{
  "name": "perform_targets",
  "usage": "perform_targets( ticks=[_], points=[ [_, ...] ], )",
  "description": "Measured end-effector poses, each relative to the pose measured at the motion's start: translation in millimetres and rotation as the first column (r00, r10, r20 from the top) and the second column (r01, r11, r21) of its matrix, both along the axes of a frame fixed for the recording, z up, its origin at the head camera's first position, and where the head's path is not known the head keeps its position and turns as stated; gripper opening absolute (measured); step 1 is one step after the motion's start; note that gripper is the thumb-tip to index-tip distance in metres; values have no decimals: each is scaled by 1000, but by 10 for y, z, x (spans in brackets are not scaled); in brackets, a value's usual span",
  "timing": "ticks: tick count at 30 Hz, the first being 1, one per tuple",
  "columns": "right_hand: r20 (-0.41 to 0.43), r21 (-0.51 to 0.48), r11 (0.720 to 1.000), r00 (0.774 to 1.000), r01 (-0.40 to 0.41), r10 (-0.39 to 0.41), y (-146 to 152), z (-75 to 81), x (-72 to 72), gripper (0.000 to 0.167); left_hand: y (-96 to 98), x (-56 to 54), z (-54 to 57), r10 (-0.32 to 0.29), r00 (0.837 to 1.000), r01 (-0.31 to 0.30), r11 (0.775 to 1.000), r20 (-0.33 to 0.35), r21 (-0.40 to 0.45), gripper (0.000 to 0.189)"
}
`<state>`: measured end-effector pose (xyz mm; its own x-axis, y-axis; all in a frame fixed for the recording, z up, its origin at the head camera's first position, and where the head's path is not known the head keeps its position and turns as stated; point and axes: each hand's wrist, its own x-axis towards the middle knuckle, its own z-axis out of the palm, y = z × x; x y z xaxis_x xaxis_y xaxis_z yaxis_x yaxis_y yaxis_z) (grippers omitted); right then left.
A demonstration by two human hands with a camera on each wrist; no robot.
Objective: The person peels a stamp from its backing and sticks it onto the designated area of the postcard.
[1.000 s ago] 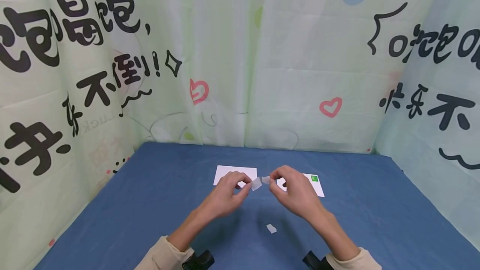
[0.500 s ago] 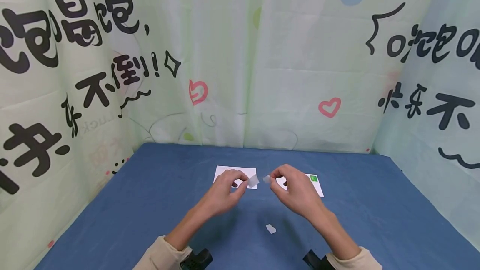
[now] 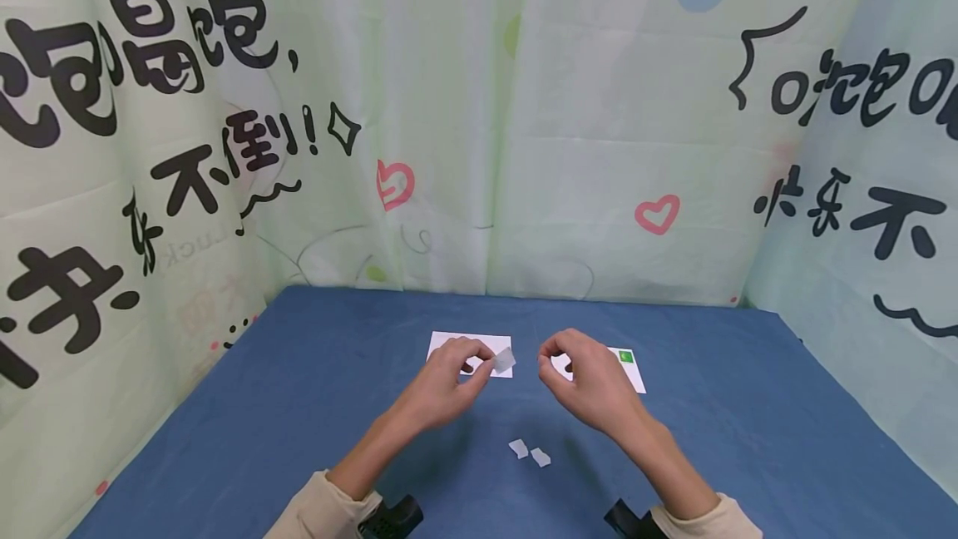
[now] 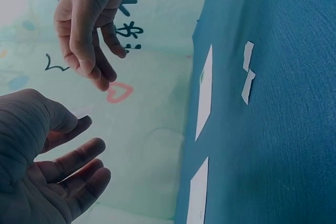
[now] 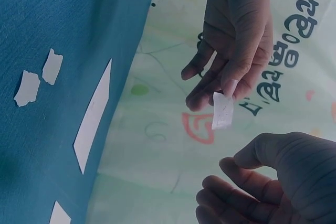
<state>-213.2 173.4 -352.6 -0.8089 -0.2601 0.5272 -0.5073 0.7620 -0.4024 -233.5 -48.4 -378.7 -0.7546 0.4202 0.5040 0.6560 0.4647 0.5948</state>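
Observation:
My left hand [image 3: 451,381] pinches a small scrap of white paper [image 3: 505,358] between thumb and fingertips, well above the blue table. In the right wrist view the scrap [image 5: 222,110] hangs from those fingertips, thin and roughly rectangular. Level with it, my right hand [image 3: 587,377] hovers to the right, its fingers loosely curled with nothing between them. On the cloth below the hands lie two torn paper pieces, a left piece [image 3: 519,448] and a right piece [image 3: 540,457], side by side. Their ragged edges show in the right wrist view.
Behind the left hand a white card [image 3: 479,341] lies on the blue tablecloth [image 3: 314,406]. Another white card with a green stamp-like square [image 3: 626,357] is partly hidden by the right hand. A pale curtain [image 3: 449,106] with black lettering encloses the table's back and sides.
The small paper piece that the right hand pinched has been let go and now lies on the table beside the other torn piece. The left hand moved slightly left with its scrap.

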Motion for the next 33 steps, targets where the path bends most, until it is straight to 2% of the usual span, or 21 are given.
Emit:
perform_targets(
  ticks=[8,13,19,23,33],
  points=[
    [-11,-7,1000,1000,-26,26,-20,-8,4,9,-1,-1,6,-22,1000,21,1000,12,16,9],
    [-7,-21,998,999,-54,54,-36,-11,12,9,2,4,-6,-47,998,45,998,48,32,10],
    [-16,-19,996,996,-85,84,-56,-8,25,10,11,14,-21,-44,996,41,999,83,29,11],
    [-42,-4,993,992,-119,119,-61,-18,25,12,18,27,-12,-54,992,51,998,116,32,12],
    [-128,67,979,972,-191,199,-74,-60,20,17,27,28,-6,-71,988,66,997,136,39,14]
  ],
)
